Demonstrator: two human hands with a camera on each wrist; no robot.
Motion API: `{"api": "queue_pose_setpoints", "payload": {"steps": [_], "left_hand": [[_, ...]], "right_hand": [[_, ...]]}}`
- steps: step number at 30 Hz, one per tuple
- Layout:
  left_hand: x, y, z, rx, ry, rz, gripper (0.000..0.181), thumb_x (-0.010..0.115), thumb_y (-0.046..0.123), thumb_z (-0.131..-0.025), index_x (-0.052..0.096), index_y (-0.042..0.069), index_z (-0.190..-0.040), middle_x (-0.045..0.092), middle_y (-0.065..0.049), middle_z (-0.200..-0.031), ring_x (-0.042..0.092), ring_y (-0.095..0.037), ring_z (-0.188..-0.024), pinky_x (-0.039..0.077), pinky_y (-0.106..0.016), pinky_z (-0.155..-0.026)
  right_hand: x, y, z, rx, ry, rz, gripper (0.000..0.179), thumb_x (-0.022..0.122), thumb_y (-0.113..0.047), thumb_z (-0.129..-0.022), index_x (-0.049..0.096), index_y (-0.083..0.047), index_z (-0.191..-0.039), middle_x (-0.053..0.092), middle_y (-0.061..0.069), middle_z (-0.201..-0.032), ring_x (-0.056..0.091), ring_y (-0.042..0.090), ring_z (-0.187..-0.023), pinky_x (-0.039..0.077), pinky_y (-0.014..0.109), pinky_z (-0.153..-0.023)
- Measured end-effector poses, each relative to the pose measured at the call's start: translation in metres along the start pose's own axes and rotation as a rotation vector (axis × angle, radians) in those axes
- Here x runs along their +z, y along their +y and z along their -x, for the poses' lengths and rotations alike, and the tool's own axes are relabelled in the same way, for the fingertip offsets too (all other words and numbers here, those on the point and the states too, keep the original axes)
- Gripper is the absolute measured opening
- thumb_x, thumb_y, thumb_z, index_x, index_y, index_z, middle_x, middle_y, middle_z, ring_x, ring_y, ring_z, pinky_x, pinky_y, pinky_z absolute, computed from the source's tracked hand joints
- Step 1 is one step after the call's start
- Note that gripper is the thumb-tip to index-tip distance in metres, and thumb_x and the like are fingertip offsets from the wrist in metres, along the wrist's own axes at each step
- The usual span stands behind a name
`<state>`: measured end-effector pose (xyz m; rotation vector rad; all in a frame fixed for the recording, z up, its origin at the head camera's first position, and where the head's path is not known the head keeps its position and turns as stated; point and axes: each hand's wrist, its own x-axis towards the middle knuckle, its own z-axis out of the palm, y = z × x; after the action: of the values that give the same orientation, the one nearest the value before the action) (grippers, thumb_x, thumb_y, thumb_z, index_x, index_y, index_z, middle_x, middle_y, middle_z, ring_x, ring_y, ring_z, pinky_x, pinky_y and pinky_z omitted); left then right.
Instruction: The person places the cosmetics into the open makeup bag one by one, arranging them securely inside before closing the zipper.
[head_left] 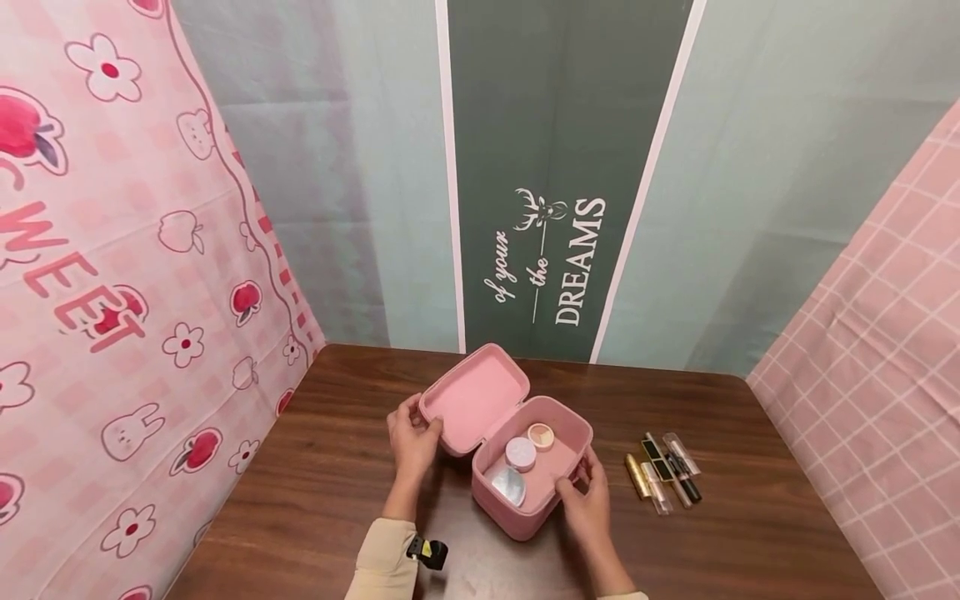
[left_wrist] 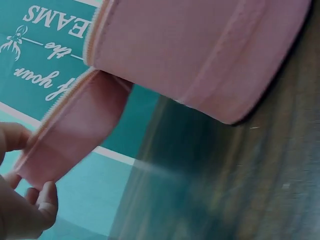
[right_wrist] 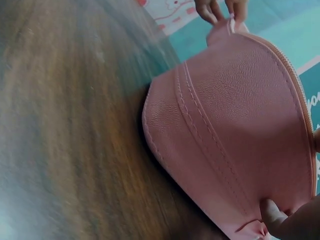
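Observation:
A pink zippered cosmetic case [head_left: 517, 521] stands on the wooden table, its lid [head_left: 480, 396] swung open to the left. Inside lie a silver round compact [head_left: 507, 485], a pale round jar [head_left: 521, 453] and a round palette with several shades [head_left: 541, 436]. My left hand [head_left: 412, 442] pinches the lid's outer edge between thumb and fingers, also seen in the left wrist view. My right hand [head_left: 588, 504] grips the right wall of the case, thumb on one side and fingers on the other. The right wrist view shows the case's stitched outer side [right_wrist: 235, 115] close up.
Right of the case lie a gold lipstick tube [head_left: 637, 476], a dark palette with gold edges [head_left: 657, 460] and several slim clear or black tubes [head_left: 681, 454]. The wooden table [head_left: 300, 500] meets printed cloths [head_left: 360, 208] at the back and sides. A black strap [head_left: 427, 552] is on the left wrist.

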<state>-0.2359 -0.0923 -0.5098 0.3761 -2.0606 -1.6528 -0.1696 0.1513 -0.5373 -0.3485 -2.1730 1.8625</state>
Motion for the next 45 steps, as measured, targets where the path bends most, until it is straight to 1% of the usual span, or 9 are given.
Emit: {"api": "queue_pose_setpoints", "payload": {"steps": [4, 10, 13, 17, 21, 27, 33, 38, 45], "left_hand": [[-0.001, -0.003, 0.016, -0.007, 0.074, 0.048, 0.045, 0.073, -0.006, -0.075, 0.063, -0.005, -0.118, 0.049, -0.019, -0.111, 0.059, -0.025, -0.093, 0.048, -0.012, -0.071], [-0.007, -0.004, 0.048, -0.018, 0.125, 0.086, 0.046, 0.073, -0.009, -0.071, 0.056, -0.005, -0.114, 0.043, -0.016, -0.111, 0.051, -0.015, -0.085, 0.045, -0.012, -0.067], [-0.009, -0.004, 0.064, -0.026, 0.153, 0.094, 0.048, 0.074, -0.009, -0.070, 0.052, -0.005, -0.112, 0.041, -0.014, -0.110, 0.048, -0.009, -0.081, 0.045, -0.011, -0.065], [-0.012, -0.004, 0.082, -0.022, 0.190, 0.092, 0.051, 0.078, -0.006, -0.070, 0.050, -0.004, -0.112, 0.041, -0.013, -0.110, 0.047, -0.004, -0.079, 0.045, -0.011, -0.063], [-0.013, -0.005, 0.094, -0.015, 0.216, 0.084, 0.054, 0.082, -0.004, -0.069, 0.049, -0.004, -0.112, 0.041, -0.014, -0.110, 0.049, -0.003, -0.074, 0.046, -0.012, -0.063], [-0.012, -0.003, 0.098, -0.044, 0.209, 0.080, 0.058, 0.086, -0.002, -0.067, 0.050, -0.003, -0.113, 0.041, -0.013, -0.111, 0.049, -0.003, -0.070, 0.046, -0.013, -0.064], [-0.014, 0.000, 0.097, -0.034, 0.185, 0.052, 0.057, 0.086, 0.001, -0.068, 0.051, -0.001, -0.112, 0.042, -0.011, -0.108, 0.050, -0.007, -0.072, 0.046, -0.015, -0.065], [-0.024, 0.001, 0.093, 0.074, 0.169, -0.016, 0.048, 0.085, -0.001, -0.068, 0.059, 0.000, -0.108, 0.047, -0.011, -0.105, 0.050, -0.007, -0.080, 0.045, -0.016, -0.067], [-0.032, -0.004, 0.082, 0.244, 0.087, -0.010, 0.052, 0.084, -0.003, -0.066, 0.067, 0.001, -0.115, 0.060, -0.013, -0.113, 0.051, 0.001, -0.094, 0.043, -0.014, -0.078]], "right_hand": [[-0.007, 0.002, -0.007, 0.017, -0.026, 0.010, 0.065, 0.058, 0.003, -0.089, 0.036, 0.008, -0.150, 0.047, 0.034, -0.145, 0.053, 0.042, -0.131, 0.046, 0.011, -0.089], [-0.023, 0.009, -0.027, 0.033, -0.139, -0.065, 0.058, 0.052, 0.006, -0.092, 0.039, 0.009, -0.149, 0.047, 0.036, -0.145, 0.059, -0.002, -0.109, 0.048, 0.008, -0.083], [-0.030, 0.013, -0.042, 0.038, -0.220, -0.072, 0.057, 0.051, 0.004, -0.094, 0.039, 0.006, -0.150, 0.045, 0.034, -0.148, 0.056, -0.011, -0.105, 0.049, 0.010, -0.084], [-0.034, 0.018, -0.059, 0.017, -0.294, -0.036, 0.055, 0.052, -0.001, -0.096, 0.042, 0.003, -0.150, 0.047, 0.028, -0.150, 0.057, -0.006, -0.112, 0.049, 0.012, -0.088], [-0.032, 0.021, -0.071, 0.008, -0.332, -0.019, 0.054, 0.054, -0.004, -0.097, 0.043, 0.001, -0.150, 0.049, 0.025, -0.151, 0.057, 0.009, -0.124, 0.048, 0.013, -0.090], [-0.032, 0.020, -0.074, 0.020, -0.338, -0.050, 0.053, 0.052, -0.004, -0.098, 0.042, 0.002, -0.150, 0.046, 0.026, -0.153, 0.056, -0.005, -0.115, 0.048, 0.012, -0.090], [-0.034, 0.015, -0.071, 0.055, -0.333, -0.018, 0.052, 0.051, -0.005, -0.100, 0.041, 0.001, -0.151, 0.045, 0.025, -0.153, 0.051, 0.026, -0.136, 0.046, 0.011, -0.090], [-0.043, 0.001, -0.059, 0.042, -0.307, 0.186, 0.045, 0.059, -0.011, -0.099, 0.053, 0.005, -0.141, 0.059, 0.027, -0.138, 0.060, 0.028, -0.121, 0.049, 0.015, -0.083], [-0.071, -0.010, -0.040, -0.228, -0.227, 0.477, 0.035, 0.067, -0.008, -0.092, 0.065, 0.007, -0.124, 0.071, 0.026, -0.117, 0.070, 0.036, -0.103, 0.058, 0.034, -0.083]]}}
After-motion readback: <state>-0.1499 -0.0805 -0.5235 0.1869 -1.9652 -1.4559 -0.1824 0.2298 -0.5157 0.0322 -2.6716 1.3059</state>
